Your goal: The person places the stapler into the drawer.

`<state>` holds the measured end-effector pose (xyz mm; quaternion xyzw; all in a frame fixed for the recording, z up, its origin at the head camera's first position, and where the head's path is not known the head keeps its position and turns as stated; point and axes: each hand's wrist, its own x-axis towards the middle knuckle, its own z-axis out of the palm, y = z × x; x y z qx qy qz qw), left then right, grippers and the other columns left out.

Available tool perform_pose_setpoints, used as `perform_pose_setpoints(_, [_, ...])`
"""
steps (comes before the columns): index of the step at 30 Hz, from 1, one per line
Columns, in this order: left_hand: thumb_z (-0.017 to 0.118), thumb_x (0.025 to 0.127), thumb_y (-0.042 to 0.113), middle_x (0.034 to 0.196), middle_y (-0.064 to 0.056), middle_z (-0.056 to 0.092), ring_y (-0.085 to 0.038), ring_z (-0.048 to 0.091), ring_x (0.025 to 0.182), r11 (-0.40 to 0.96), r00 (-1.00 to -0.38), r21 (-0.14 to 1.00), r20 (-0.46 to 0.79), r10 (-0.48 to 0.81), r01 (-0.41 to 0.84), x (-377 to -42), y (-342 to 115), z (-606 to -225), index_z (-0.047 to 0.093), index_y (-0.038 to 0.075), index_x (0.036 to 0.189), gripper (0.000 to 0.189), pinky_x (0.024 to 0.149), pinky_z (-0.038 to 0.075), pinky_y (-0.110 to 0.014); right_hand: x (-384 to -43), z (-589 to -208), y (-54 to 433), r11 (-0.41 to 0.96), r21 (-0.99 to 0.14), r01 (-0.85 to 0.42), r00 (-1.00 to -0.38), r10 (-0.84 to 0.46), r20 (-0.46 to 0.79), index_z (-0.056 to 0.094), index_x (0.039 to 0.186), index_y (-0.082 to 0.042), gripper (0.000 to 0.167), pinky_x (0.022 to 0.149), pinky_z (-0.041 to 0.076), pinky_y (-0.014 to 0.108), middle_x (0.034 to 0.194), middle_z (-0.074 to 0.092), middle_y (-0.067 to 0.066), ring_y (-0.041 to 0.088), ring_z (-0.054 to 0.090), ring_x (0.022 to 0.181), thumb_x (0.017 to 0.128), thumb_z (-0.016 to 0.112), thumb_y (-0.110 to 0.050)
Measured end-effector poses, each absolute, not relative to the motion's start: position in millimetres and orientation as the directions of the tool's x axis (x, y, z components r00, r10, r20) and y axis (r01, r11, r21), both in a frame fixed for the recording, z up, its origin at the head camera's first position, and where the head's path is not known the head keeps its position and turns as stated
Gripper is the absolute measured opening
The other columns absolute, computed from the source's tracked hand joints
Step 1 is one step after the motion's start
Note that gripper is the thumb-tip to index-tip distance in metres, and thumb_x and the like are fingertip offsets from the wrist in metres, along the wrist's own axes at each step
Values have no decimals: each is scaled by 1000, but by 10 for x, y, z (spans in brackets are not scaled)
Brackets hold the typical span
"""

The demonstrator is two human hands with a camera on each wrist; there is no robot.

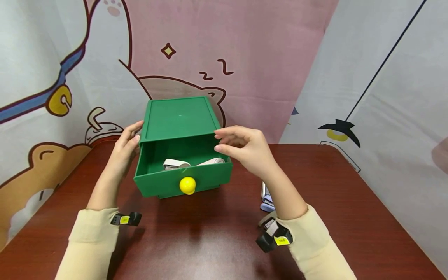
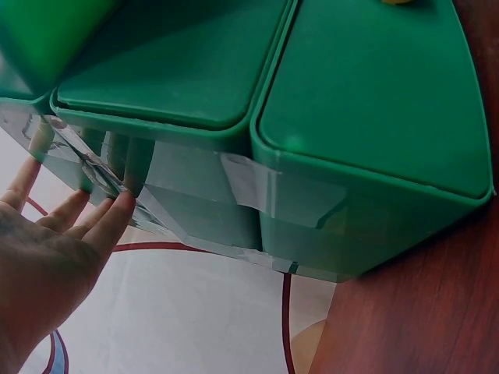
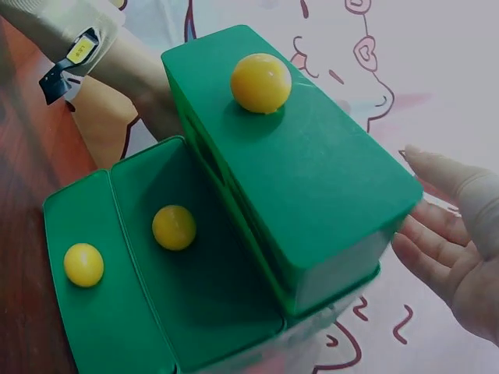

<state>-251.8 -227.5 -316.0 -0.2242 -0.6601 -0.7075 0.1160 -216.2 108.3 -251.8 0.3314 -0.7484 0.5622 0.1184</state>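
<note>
A green drawer cabinet (image 1: 180, 114) with round yellow knobs stands on the table, its top drawer (image 1: 157, 185) pulled out. Inside that drawer lie a small white stapler (image 1: 176, 163) and a pale pink item (image 1: 212, 161), partly hidden by the drawer front. My left hand (image 1: 123, 149) rests extended fingers on the cabinet's left side, over clear tape in the left wrist view. At the drawer's right side is my right hand (image 1: 246, 149), thumb and fingers spread apart and nothing held. In the right wrist view its fingertips are close to the drawer wall; contact is unclear.
Light blue and white items (image 1: 267, 198), perhaps staplers, lie on the brown table (image 1: 210, 237), partly covered by the right forearm. A printed cartoon curtain (image 1: 266, 70) hangs behind the table. Two closed drawers sit below the open one.
</note>
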Motion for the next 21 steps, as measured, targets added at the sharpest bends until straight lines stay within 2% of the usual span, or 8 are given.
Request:
perform_pose_setpoints(5, [44, 101, 17, 147, -16, 31, -19, 47, 119, -104, -870, 879, 475, 131, 465, -2528, -2277, -3166, 38, 9, 146, 46, 89, 44, -23, -2132, -2601, 1223, 152, -759, -633, -756, -332, 564, 71, 107, 0, 28, 68, 53, 31, 99, 69, 12, 20, 65, 82, 80, 77, -4])
perform_pose_setpoints(11, [44, 101, 16, 146, -15, 32, -19, 48, 117, -105, -870, 879, 476, 128, 465, -2542, -2278, -3183, 39, 9, 146, 46, 88, 44, -24, -2092, -2716, 1396, 192, -773, -605, -784, -309, 538, 71, 108, -2, 30, 72, 53, 31, 102, 69, 3, 20, 65, 86, 79, 78, -5])
perform_pose_setpoints(17, [44, 101, 17, 146, -15, 31, -20, 47, 119, -101, -871, 880, 473, 128, 463, -2536, -2281, -3182, 38, 9, 146, 46, 88, 44, -24, -2068, -2829, 1580, 226, -787, -575, -811, -288, 510, 70, 109, -3, 31, 70, 54, 30, 102, 69, 5, 19, 65, 87, 79, 78, -3])
perform_pose_setpoints(21, [44, 101, 17, 146, -15, 32, -20, 47, 119, -102, -872, 880, 473, 128, 463, -2540, -2280, -3180, 38, 9, 146, 46, 89, 44, -24, -2073, -2892, 1701, 305, -750, -586, -809, -274, 521, 71, 109, -7, 31, 72, 51, 26, 102, 69, 2, 18, 64, 89, 79, 78, -7])
